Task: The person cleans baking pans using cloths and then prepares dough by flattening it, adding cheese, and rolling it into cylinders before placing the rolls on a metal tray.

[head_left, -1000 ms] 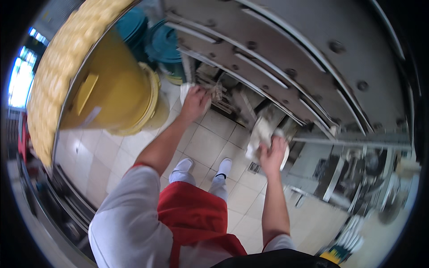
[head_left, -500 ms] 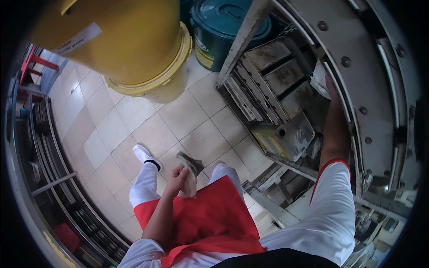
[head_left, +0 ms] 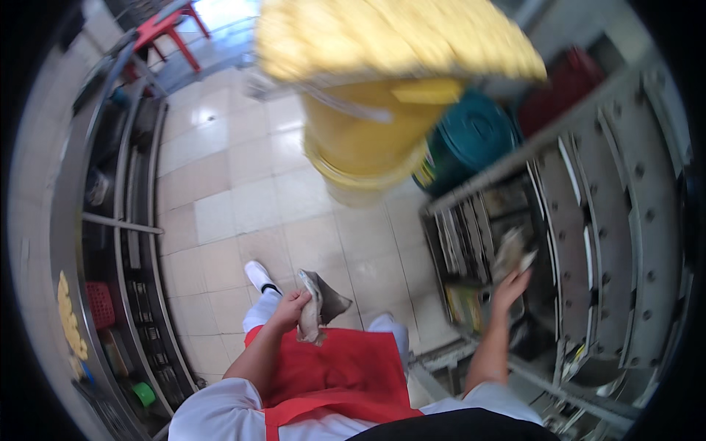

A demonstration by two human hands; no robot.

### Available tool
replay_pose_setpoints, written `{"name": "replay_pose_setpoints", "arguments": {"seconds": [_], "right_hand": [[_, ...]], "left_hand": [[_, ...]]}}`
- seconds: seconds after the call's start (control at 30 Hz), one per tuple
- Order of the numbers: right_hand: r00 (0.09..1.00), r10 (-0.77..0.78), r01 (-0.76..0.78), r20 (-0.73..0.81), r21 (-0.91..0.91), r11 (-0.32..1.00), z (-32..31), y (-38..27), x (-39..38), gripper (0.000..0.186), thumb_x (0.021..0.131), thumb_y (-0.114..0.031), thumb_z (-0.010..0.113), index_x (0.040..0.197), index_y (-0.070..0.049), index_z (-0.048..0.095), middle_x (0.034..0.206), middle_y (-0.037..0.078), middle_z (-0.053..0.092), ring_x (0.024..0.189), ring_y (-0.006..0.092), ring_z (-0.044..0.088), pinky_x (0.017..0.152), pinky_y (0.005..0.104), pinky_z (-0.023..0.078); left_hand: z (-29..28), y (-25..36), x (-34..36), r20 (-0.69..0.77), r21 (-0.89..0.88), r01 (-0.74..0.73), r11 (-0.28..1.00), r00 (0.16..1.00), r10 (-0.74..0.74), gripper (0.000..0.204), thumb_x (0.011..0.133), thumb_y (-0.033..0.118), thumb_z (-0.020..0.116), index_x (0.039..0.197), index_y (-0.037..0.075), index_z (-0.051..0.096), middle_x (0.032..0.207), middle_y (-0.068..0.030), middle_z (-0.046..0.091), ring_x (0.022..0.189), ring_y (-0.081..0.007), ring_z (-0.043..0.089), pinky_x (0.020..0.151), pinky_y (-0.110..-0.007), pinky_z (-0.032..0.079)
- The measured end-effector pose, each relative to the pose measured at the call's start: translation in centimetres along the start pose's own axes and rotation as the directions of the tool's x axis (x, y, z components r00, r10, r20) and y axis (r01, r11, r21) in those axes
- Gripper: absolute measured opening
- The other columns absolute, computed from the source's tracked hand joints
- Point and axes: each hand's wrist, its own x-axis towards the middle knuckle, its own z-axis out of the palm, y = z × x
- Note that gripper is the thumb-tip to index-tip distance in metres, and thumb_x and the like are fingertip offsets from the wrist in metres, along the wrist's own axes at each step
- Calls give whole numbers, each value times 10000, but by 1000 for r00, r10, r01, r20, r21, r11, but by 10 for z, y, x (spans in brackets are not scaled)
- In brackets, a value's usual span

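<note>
Head view, now. Left hand?

Left hand (head_left: 292, 307) is closed, pinching a grey-and-cream folded cloth (head_left: 315, 307). Cloth hangs just in front of the wearer's bright red fabric apron (head_left: 338, 371), loose end pointing right.

Right hand?

Right hand (head_left: 509, 289) reaches out to the right, fingers closed on a dingy off-white crumpled cloth (head_left: 510, 253). It's blurry, can't tell each finger's place. Cloth sticks out past the hand on its far side, by the open lower bay of a grey riveted metal rack (head_left: 596, 250).

Surroundings, quick?

Far side: big round yellow plastic tub (head_left: 368, 140), pale yellow lumpy slab (head_left: 397, 37) showing above it, round teal lidded bin (head_left: 478, 132) to the right. Far left, red stool (head_left: 173, 33). Near left, red perforated plastic basket (head_left: 100, 304) on a shelf, small bright green container (head_left: 144, 394) nearer. Pale square floor tiles (head_left: 272, 198) between.
</note>
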Motion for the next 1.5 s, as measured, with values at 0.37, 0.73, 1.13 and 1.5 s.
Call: {"name": "replay_pose_setpoints", "arguments": {"seconds": [0.37, 0.73, 1.13, 1.5], "right_hand": [[618, -441, -183, 651, 665, 724, 135, -625, -141, 304, 1107, -255, 606, 1197, 22, 693, 946, 104, 739, 810, 208, 659, 756, 383, 540], [321, -855, -946, 408, 188, -265, 211, -977, 50, 410, 1142, -362, 480, 1374, -42, 593, 1275, 175, 708, 1150, 338, 708, 1025, 504, 581], [425, -693, -809, 582, -99, -579, 506, -1219, 93, 502, 1112, -488, 476, 1471, -155, 590, 1461, 111, 626, 1371, 329, 570, 1175, 529, 471], [300, -756, -918, 582, -38, -394, 803, -1464, 214, 538, 1122, -508, 443, 1509, -150, 552, 1480, 121, 611, 1406, 334, 547, 1189, 544, 462]], "left_hand": [[-223, 297, -145, -198, 445, -659, 606, 588, 785, 647, 1038, 413, 600, 1545, 23, 501, 1491, -171, 598, 1330, -327, 592, 1150, -471, 463], [-421, 564, -202, -91, 938, -338, 75, -32, 995, 863, 948, 446, 698, 1662, 94, 365, 1628, -150, 463, 1524, -347, 411, 1271, -528, 284], [-614, 773, -98, -533, 692, -520, 501, 101, 840, 893, 958, 517, 658, 1679, 106, 328, 1669, -142, 405, 1560, -330, 355, 1295, -508, 248], [-740, 970, 93, -715, 289, -679, 675, 316, 624, 924, 967, 583, 622, 1695, 118, 294, 1708, -135, 352, 1593, -314, 304, 1316, -489, 215]]}}
